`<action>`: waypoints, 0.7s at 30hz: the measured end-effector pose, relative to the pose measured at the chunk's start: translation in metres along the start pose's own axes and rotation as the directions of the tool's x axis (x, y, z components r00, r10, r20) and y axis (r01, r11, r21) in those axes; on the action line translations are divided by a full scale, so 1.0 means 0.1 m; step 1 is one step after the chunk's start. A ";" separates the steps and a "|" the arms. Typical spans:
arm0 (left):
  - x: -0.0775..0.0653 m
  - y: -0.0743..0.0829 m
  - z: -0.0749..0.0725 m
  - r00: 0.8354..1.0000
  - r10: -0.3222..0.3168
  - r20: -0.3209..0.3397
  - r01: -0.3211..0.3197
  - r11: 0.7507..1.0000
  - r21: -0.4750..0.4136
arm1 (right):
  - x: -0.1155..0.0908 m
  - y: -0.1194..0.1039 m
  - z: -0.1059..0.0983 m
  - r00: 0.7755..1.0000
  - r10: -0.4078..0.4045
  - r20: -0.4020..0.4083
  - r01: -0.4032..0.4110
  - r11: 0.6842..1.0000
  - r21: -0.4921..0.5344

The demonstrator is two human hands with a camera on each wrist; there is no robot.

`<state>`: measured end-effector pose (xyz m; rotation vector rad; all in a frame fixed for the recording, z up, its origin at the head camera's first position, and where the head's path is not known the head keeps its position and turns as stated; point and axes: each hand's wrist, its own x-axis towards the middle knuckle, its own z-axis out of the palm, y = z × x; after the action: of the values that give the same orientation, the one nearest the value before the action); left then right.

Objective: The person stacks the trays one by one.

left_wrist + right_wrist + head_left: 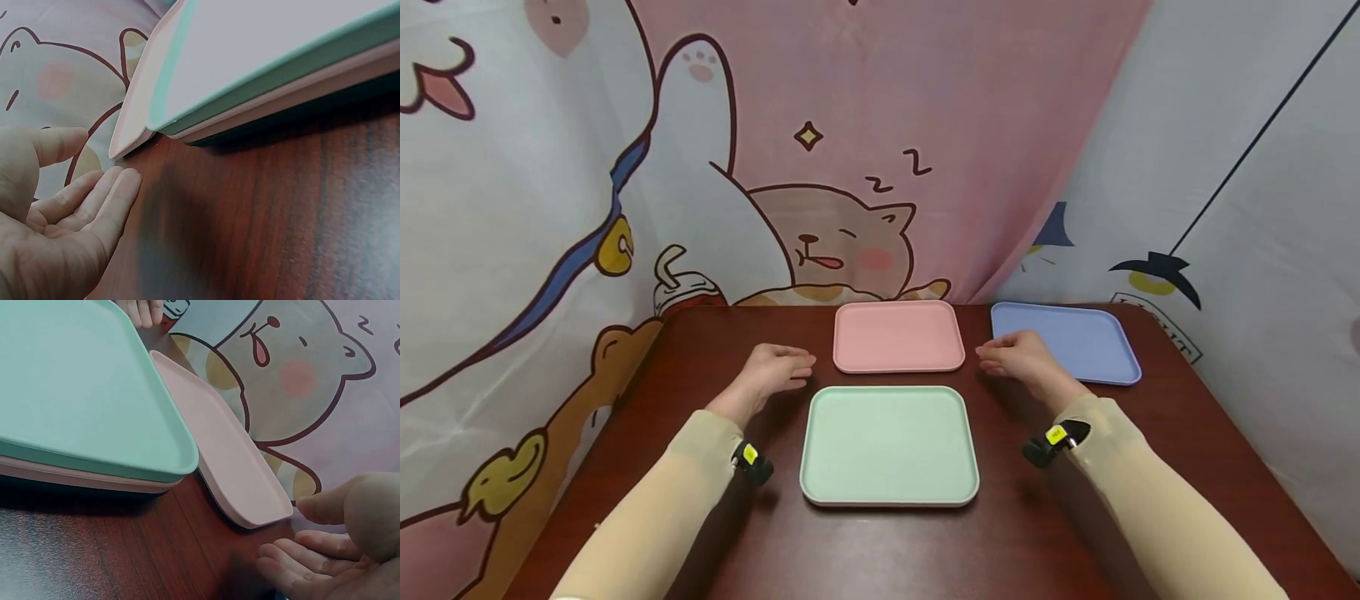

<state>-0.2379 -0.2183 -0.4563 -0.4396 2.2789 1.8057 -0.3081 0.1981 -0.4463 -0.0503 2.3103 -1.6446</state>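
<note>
A light green tray (pixel 889 446) lies flat on the table, with a pink layer (pixel 81 476) and a dark one beneath it in the wrist views. Behind it is a pink tray (pixel 898 336). My left hand (pixel 772 372) is held over the table beside these trays on the left, fingers extended and holding nothing. On the other side, my right hand (pixel 1022 360) hovers between the pink tray and a blue tray (pixel 1071 340), overlapping the blue tray's left corner in the head view. Its thumb and fingers (pixel 306 559) are apart with nothing between them.
The dark reddish-brown wooden table (pixel 895 554) carries the trays. A cartoon-printed curtain (pixel 880 167) hangs right behind its back edge and along both sides. Each wrist wears a small black camera (pixel 752 464) with a yellow label.
</note>
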 end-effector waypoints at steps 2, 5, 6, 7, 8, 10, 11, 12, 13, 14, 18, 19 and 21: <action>0.03 0.01 0.01 1.000 0.004 -0.001 -0.004 1.000 0.005 | 0.03 0.01 0.00 1.000 0.006 -0.002 -0.006 1.000 -0.008; 0.06 0.03 0.02 1.000 0.002 -0.004 -0.002 1.000 0.018 | 0.08 0.02 0.02 1.000 0.024 -0.017 -0.024 1.000 -0.015; 0.07 0.03 0.03 1.000 0.003 -0.004 -0.003 1.000 0.019 | 0.10 0.03 0.02 0.999 0.026 -0.018 -0.027 0.999 -0.023; 0.08 0.04 0.03 1.000 0.005 -0.005 -0.005 1.000 0.019 | 0.11 0.03 0.03 0.999 0.028 -0.019 -0.028 0.999 -0.027; 0.09 0.05 0.04 1.000 0.006 -0.005 -0.006 1.000 0.019 | 0.13 0.03 0.04 0.999 0.031 -0.021 -0.031 0.999 -0.031; 0.11 0.06 0.05 1.000 0.006 -0.008 -0.006 1.000 0.010 | 0.16 0.03 0.06 0.999 0.038 -0.029 -0.039 0.999 -0.036; 0.12 0.07 0.06 1.000 0.006 -0.009 -0.006 1.000 0.004 | 0.17 0.03 0.07 0.999 0.040 -0.029 -0.041 0.998 -0.040; 0.13 0.07 0.07 1.000 0.006 -0.008 -0.006 1.000 0.000 | 0.18 0.03 0.08 0.999 0.041 -0.028 -0.042 0.998 -0.043; 0.15 0.07 0.07 1.000 0.005 -0.010 -0.005 1.000 -0.002 | 0.19 0.03 0.09 0.998 0.046 -0.033 -0.047 0.998 -0.041; 0.16 0.07 0.08 1.000 0.005 -0.010 -0.005 1.000 -0.004 | 0.20 0.03 0.10 0.998 0.047 -0.037 -0.049 0.998 -0.045; 0.22 0.09 0.11 1.000 0.010 -0.008 -0.010 1.000 -0.007 | 0.24 0.01 0.12 0.997 0.050 -0.058 -0.053 0.997 -0.054; 0.23 0.09 0.12 1.000 0.009 -0.010 -0.009 1.000 -0.009 | 0.24 0.01 0.12 0.997 0.051 -0.062 -0.054 0.997 -0.054; 0.25 0.09 0.13 1.000 0.007 -0.014 -0.007 1.000 -0.013 | 0.26 0.00 0.14 0.997 0.049 -0.065 -0.053 0.997 -0.059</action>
<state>-0.2644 -0.2063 -0.4592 -0.4478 2.2814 1.8276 -0.3295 0.1797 -0.4560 0.0475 2.3878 -1.5733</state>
